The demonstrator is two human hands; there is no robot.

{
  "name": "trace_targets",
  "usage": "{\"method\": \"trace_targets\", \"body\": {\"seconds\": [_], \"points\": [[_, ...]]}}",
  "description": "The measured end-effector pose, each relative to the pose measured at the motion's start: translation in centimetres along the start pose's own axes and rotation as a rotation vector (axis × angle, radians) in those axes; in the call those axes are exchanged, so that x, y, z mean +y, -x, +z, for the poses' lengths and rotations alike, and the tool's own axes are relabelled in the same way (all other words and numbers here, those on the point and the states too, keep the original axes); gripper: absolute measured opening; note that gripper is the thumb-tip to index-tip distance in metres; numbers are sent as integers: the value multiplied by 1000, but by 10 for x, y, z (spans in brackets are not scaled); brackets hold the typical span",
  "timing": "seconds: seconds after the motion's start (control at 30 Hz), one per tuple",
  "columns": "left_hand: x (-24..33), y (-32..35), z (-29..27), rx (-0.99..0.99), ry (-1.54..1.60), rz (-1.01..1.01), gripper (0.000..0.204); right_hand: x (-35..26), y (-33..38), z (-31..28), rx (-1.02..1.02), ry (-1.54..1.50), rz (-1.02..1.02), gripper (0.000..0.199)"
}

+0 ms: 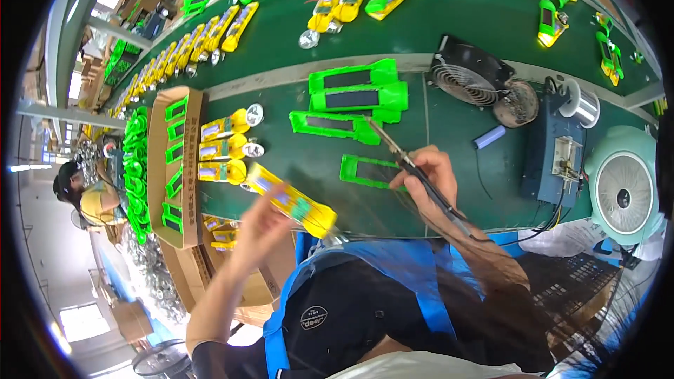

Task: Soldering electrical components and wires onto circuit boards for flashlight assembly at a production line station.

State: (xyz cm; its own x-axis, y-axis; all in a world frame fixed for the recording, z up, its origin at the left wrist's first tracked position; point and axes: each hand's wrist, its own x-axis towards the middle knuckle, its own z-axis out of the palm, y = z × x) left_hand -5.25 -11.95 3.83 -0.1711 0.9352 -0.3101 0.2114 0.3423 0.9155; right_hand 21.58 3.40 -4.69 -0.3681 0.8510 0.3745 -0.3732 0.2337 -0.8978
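Hands first, low in the frame: our left hand (261, 221) grips a yellow flashlight (291, 201) by its body, tilted, head end toward the lower centre, and it is blurred, so we cannot tell how firm the hold is. Our right hand (428, 179), just right of centre, is clenched pen-style around a soldering iron (407, 165) whose tip points up and left across the green belt (463, 7).

That tip sits just beside a green casing half (370, 170) and near three more green casings (354, 102) above it. We judge the main risk to be the hot tip touching plastic and scarring it, should our wrist dip while the left hand moves. The iron's cord trails toward our apron (it could snag and jerk the tip). A loose one-handed hold might also let the flashlight slip off the table edge.

Farther up, at centre left, finished yellow flashlights (225, 147) lie beside a cardboard tray (189, 168); at upper right a black fan (467, 74) and blue soldering station (554, 154) stand well apart.
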Motion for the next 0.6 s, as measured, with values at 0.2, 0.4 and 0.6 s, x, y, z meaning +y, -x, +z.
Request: {"method": "trace_targets", "body": {"seconds": [0.2,0.4,0.6], "points": [[-1,-34,60,-247,308,-89,73,5,-59,6,-51,33,120,26],[19,-67,60,-200,44,132,52,-66,-39,-32,108,451,-216,32],[17,-102,81,71,-380,610,29,-52,49,-41,182,146,138,29]]}}
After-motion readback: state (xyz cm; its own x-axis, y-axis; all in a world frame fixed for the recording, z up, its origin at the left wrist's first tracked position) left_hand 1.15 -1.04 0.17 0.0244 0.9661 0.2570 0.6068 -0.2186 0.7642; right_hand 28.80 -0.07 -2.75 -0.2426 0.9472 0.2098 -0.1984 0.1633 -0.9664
